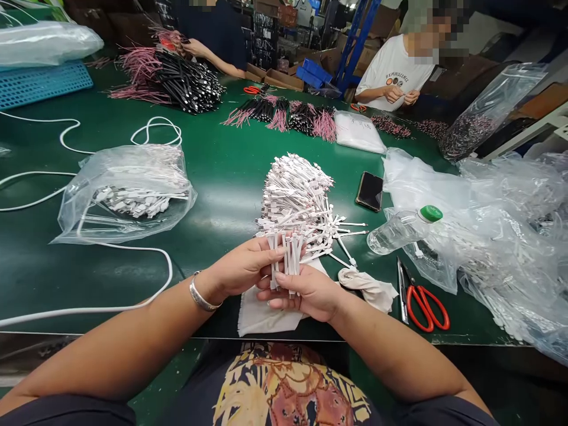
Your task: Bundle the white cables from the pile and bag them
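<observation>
Between my two hands is a row of short white cables with small plugs at their ends. My left hand [248,263] pinches the upper part of these white cables [291,254], thumb on top. Lower down, my right hand [310,290] grips the same cables near their bottom ends, its thumb across them. Just beyond my fingers lies a big heap of similar white cables [295,189], some splayed out to its right. Under my hands a white cloth [270,316] lies at the table's front edge.
Red-handled scissors [426,305], a crumpled cloth [370,287], a bottle with a green cap [397,231] and a phone [370,191] lie to the right, near plastic bags [497,236]. At left sits a bag of white cables [128,195]. Black-and-pink cable bundles [186,77] and two people are across the table.
</observation>
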The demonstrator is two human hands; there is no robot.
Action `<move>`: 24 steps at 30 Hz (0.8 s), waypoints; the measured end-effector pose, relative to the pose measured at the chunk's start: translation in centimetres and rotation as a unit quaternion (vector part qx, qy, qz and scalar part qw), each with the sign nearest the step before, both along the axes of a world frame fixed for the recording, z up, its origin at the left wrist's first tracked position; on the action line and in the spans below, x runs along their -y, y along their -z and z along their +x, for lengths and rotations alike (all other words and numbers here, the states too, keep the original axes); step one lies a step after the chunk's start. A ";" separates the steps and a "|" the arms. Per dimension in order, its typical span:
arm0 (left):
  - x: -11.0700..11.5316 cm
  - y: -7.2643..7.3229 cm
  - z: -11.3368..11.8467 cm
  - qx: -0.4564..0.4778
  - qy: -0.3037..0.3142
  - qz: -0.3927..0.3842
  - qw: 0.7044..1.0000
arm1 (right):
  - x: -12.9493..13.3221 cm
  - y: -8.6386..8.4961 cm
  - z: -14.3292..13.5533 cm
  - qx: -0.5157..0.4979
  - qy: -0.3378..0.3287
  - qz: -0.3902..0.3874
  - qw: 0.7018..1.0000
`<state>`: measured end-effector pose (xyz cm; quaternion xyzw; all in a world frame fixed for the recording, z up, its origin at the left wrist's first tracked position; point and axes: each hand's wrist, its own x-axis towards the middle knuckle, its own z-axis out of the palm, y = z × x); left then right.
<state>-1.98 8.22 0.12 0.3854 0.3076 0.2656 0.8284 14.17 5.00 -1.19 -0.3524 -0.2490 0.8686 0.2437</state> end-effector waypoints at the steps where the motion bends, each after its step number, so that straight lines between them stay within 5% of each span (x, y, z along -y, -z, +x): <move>1: 0.0 0.0 0.1 -0.005 -0.003 0.003 1.000 | 0.0 0.0 -0.1 -0.001 -0.003 0.001 1.000; 13: 0.5 0.3 0.6 -0.083 -0.098 0.036 0.991 | -0.1 0.2 -0.4 -0.006 0.013 0.016 1.000; 24: 0.7 -0.3 0.8 -0.060 -0.096 0.072 0.991 | -0.4 0.5 -0.2 -0.019 0.003 0.030 0.999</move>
